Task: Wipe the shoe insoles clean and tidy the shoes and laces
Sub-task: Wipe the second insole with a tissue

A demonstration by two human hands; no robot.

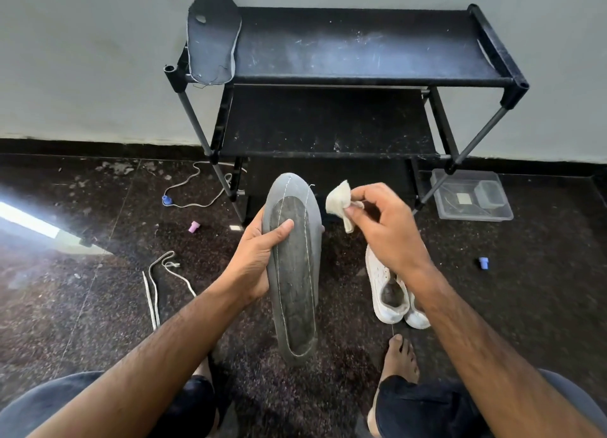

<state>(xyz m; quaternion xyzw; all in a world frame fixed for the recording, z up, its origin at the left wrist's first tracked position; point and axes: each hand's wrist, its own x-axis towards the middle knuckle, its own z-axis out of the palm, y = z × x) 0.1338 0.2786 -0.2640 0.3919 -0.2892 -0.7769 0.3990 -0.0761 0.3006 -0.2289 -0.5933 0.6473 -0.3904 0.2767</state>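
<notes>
Evidently the wiping step is under way on the second insole (pixel 293 273): the left hand (pixel 259 257) is gripping it from its left edge, thumb lying across the upper face and fingers curling behind, so that it is standing nearly upright in front of the knees with the toe pointing to twelve o'clock. Just beside it, at about two o'clock from the toe, the right hand (pixel 384 227) is pinching a small crumpled cloth (pixel 340 202) between thumb and fingertips, apart from the insole and not touching it. Judging by this, the next move is calling for the cloth to be brought down flat on the face and drawn along its length while the left hand is bracing the piece against bending. That insole is looking like thin grey foam, flexible, with a darker worn felt-like centre outlined by pale stitching and flecked with lint. The cloth is off-white, soft and bunched. Another insole (pixel 213 40), black with a frayed rim and a small hole, is lying on the left end of the top shelf of the shoe rack (pixel 361 46), at eleven o'clock; its shelves are dusty dark fabric on metal tubes. A pair of white shoes (pixel 391 289) is sitting on the speckled dark floor (pixel 542 306) at four o'clock under the right wrist, and loose pale laces (pixel 157 283) are trailing at eight o'clock, not yet tidied.
</notes>
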